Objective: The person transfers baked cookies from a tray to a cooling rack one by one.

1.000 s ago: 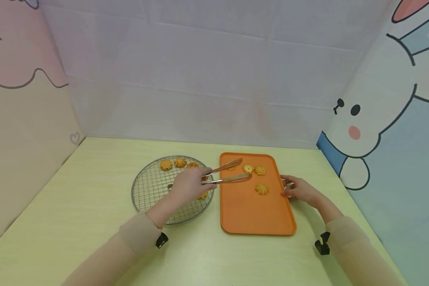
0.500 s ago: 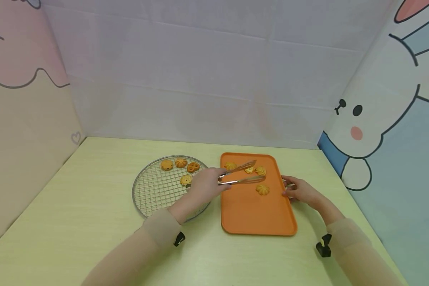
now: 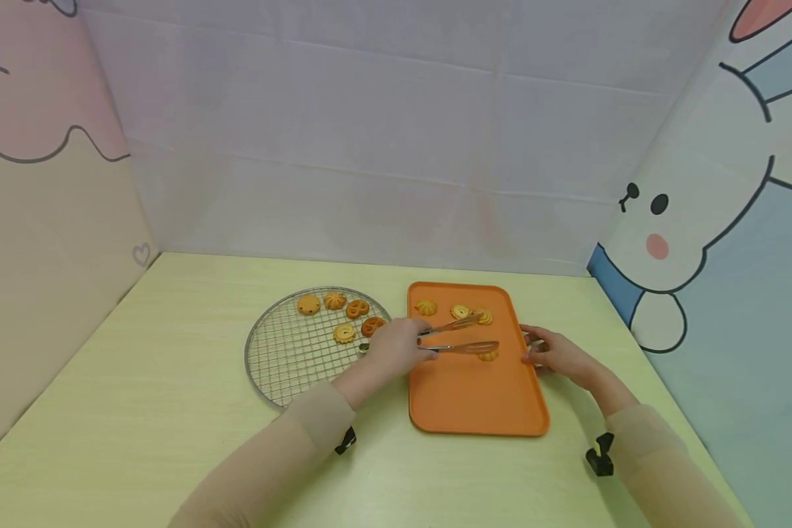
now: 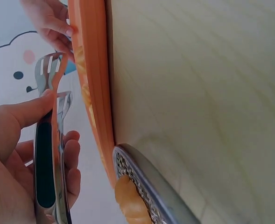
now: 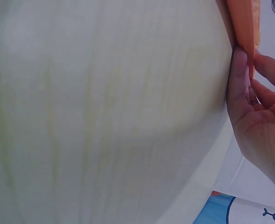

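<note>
My left hand [image 3: 396,347] holds a pair of metal serving tongs [image 3: 465,347] over the left part of the orange tray [image 3: 475,403]. The tongs' two arms stand apart, and the lower tip overlaps a flower-shaped cookie [image 3: 488,356]. In the left wrist view, the tongs [image 4: 45,158] show a dark grip, slotted ends and nothing between them. Farther back on the tray are a star-ridged cookie [image 3: 425,307], a round cookie [image 3: 460,312] and a swirled cookie [image 3: 485,317]. My right hand [image 3: 554,349] grips the tray's right edge; fingers sit at its rim in the right wrist view.
Left of the tray lies a round wire rack [image 3: 246,356], close beside it. It bears several cookies, among them a pretzel-shaped cookie [image 3: 357,309] and a bear-faced cookie [image 3: 308,304]. A pale fabric wall [image 3: 369,147] rises behind the light wooden table [image 3: 171,352].
My left hand has moved right from over the rack to the tray's left edge, and the tongs' tips have come down nearer the front cookie. My right hand stays at the tray edge.
</note>
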Demonstrator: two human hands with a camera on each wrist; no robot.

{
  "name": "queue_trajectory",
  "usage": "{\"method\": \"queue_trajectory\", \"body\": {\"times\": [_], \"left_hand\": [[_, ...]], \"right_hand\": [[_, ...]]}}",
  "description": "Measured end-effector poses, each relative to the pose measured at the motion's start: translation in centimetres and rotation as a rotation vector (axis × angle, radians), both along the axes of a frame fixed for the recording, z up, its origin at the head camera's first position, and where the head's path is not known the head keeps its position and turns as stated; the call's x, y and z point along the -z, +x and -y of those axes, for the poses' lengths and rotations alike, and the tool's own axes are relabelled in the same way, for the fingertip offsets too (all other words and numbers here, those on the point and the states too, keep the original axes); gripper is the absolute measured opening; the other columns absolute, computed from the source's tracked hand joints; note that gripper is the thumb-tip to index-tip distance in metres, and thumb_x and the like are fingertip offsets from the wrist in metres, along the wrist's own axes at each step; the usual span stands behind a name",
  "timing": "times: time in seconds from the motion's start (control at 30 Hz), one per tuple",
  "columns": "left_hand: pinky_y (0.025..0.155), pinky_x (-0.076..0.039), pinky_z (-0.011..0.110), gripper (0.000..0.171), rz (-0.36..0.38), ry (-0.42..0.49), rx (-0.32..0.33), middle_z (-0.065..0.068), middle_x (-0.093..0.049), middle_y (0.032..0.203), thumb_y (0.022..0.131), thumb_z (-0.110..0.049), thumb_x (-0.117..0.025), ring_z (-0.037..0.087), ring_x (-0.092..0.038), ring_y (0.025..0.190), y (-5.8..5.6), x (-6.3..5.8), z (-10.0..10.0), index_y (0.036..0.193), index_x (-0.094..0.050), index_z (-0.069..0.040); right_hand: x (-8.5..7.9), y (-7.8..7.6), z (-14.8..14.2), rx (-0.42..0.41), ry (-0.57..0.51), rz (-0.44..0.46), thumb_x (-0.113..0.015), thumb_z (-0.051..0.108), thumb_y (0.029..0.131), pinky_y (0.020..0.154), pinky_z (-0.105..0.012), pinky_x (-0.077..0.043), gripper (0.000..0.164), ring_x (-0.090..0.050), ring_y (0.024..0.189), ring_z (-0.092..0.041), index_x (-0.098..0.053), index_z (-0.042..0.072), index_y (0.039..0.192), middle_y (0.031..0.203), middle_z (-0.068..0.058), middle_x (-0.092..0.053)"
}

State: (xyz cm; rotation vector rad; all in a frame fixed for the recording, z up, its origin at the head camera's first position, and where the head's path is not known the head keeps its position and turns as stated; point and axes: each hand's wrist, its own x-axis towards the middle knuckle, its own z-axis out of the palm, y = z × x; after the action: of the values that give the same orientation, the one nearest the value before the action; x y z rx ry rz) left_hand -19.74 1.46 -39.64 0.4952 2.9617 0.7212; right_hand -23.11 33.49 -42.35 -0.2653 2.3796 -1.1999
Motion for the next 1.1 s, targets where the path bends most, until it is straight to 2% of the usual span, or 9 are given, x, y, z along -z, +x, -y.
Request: {"method": "queue_trajectory", "body": {"times": [0.13,0.3,0.63,0.9,1.1], "left_hand": [[0.049,-0.04,0.025,0.048,0.007,-0.035,0.021,-0.006,-0.064,0.08,0.078,-0.042,-0.076,0.007,-0.053,0.061,-0.3,0.2,-0.5,0.118,-0.066,-0.018],[0.051,-0.041,0.024,0.049,0.021,-0.065,0.048,-0.004,-0.069,0.091,0.078,-0.043,-0.075,0.006,-0.054,0.064,-0.7,0.6,-1.0,0.119,-0.066,-0.019],[0.057,-0.046,0.025,0.052,0.037,-0.108,0.045,-0.005,-0.069,0.111,0.076,-0.044,-0.076,0.014,-0.065,0.087,-1.4,0.9,-1.4,0.121,-0.066,-0.021],[0.054,-0.043,0.024,0.048,0.058,-0.072,0.061,-0.003,-0.07,0.109,0.076,-0.042,-0.077,0.012,-0.062,0.079,-1.7,1.0,-1.5,0.119,-0.068,-0.021],[0.056,-0.044,0.024,0.043,0.064,-0.039,0.07,-0.003,-0.071,0.103,0.077,-0.039,-0.077,0.012,-0.061,0.078,-1.7,1.0,-1.5,0.116,-0.07,-0.02]], "right_hand": [[0.0,0.0,-0.1,-0.007,-0.017,-0.004,-0.06,0.012,0.093,0.076,-0.028,-0.053,0.069,-0.05,0.098,-0.024,-0.021,-0.005,0.146,0.126,-0.024,-0.041],[0.1,0.1,-0.3,-0.005,-0.022,-0.006,-0.061,0.013,0.092,0.075,-0.028,-0.052,0.069,-0.049,0.097,-0.024,-0.022,-0.006,0.146,0.126,-0.025,-0.04],[0.7,-0.2,-0.3,-0.001,-0.035,-0.001,-0.061,0.013,0.092,0.073,-0.027,-0.052,0.069,-0.05,0.095,-0.022,-0.022,-0.005,0.147,0.127,-0.024,-0.039],[0.5,-0.1,-0.2,0.01,-0.028,0.005,-0.06,0.012,0.093,0.073,-0.027,-0.052,0.068,-0.049,0.096,-0.023,-0.022,-0.004,0.147,0.127,-0.023,-0.039],[0.5,-0.1,-0.2,0.017,-0.028,0.009,-0.061,0.013,0.092,0.072,-0.027,-0.052,0.069,-0.049,0.095,-0.022,-0.022,-0.004,0.147,0.126,-0.023,-0.038]]}}
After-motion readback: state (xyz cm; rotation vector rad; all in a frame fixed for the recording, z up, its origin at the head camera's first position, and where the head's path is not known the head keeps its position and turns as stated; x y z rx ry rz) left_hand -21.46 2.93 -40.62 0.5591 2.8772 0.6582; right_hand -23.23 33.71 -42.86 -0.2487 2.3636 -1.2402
